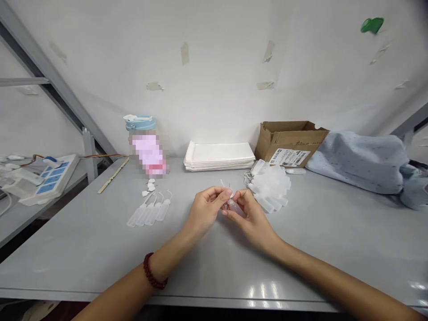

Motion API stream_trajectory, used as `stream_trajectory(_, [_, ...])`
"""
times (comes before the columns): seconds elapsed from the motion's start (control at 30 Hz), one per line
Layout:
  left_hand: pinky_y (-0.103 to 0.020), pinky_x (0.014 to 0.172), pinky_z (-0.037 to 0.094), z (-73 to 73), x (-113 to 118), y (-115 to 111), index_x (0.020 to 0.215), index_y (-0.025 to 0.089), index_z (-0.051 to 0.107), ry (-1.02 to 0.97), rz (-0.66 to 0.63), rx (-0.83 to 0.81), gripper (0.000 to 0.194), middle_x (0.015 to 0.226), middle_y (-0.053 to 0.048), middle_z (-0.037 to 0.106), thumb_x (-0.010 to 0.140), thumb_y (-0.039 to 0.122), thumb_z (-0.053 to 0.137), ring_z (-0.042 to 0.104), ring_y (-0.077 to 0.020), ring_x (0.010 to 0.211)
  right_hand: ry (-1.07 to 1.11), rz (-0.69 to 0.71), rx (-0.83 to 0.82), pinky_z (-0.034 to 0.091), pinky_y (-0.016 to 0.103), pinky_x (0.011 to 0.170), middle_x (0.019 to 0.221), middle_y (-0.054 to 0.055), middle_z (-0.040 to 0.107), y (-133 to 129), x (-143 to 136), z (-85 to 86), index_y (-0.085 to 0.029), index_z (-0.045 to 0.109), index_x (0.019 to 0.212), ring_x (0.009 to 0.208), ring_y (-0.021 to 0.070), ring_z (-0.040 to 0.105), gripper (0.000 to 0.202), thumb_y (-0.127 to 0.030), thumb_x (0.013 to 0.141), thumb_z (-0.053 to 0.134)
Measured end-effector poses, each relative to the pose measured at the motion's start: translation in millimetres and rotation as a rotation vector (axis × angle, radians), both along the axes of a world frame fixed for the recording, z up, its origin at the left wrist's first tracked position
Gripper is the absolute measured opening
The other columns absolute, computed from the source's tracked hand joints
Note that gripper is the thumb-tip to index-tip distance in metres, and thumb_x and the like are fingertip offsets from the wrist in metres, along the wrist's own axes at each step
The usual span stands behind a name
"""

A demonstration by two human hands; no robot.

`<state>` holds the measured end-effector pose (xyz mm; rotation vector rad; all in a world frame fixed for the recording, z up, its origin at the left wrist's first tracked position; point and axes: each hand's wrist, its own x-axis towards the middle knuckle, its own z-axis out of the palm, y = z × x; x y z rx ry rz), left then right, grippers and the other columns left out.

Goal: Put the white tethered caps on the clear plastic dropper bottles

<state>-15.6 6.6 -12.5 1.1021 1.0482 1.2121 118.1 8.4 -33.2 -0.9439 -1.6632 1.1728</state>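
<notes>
Above the middle of the table, my left hand (209, 206) pinches the neck end of a small translucent plastic bottle (236, 207). A thin pale tip pokes up past the fingertips. Around the bottle's body, from the right, curl the thumb and fingers of my right hand (249, 216), which hide part of it. Just beyond that hand lies a fanned pile of similar translucent bottles (271, 185). Several more bottles with thin bent tubes (150, 213) are lined up left of my left hand. Small white pieces (150, 185) lie behind that row.
At the back are a stack of white envelopes (219, 154), an open cardboard box (290, 140) and a light blue cloth (359, 156). On the left are a blue-lidded container (140, 124), a thin yellowish strip (113, 175) and a power strip (51, 178).
</notes>
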Motion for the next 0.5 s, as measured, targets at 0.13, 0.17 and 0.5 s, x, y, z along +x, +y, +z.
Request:
stream_trajectory(0.13, [-0.024,0.063,0.043,-1.3,1.0,-1.3,0.073,0.016,0.065,-0.021,-0.001,-0.011,0.024,0.068,0.000,0.057,0.076,0.040,0.065,0.052,-0.0118,0.065,-0.044,-0.070,0.033,0.040,0.027,0.060,0.072,-0.004,0.046,0.5,1.1,2.6,-0.024,0.036,0.080,0.068,0.0140,0.049,0.024,-0.030,0.080,0.059])
stream_trajectory(0.17, [-0.024,0.064,0.043,-1.7,1.2,-1.5,0.072,0.016,0.065,-0.017,-0.004,-0.015,0.024,0.069,0.000,0.058,0.076,0.040,0.065,0.053,-0.0120,0.067,-0.070,-0.093,0.044,0.038,0.027,0.058,0.069,-0.005,0.042,0.6,1.7,3.0,-0.023,0.035,0.078,0.065,0.0134,0.046,0.024,-0.030,0.080,0.059])
stream_trajectory(0.5, [-0.022,0.065,0.044,2.4,-3.9,-0.1,0.075,0.018,0.067,0.142,-0.094,0.021,0.019,0.074,-0.001,0.063,0.078,0.036,0.062,0.055,-0.0123,0.069,-0.155,-0.094,0.109,0.031,0.024,0.050,0.064,-0.005,0.041,1.1,6.1,2.5,-0.023,0.035,0.073,0.056,0.0114,0.038,0.023,-0.026,0.082,0.056])
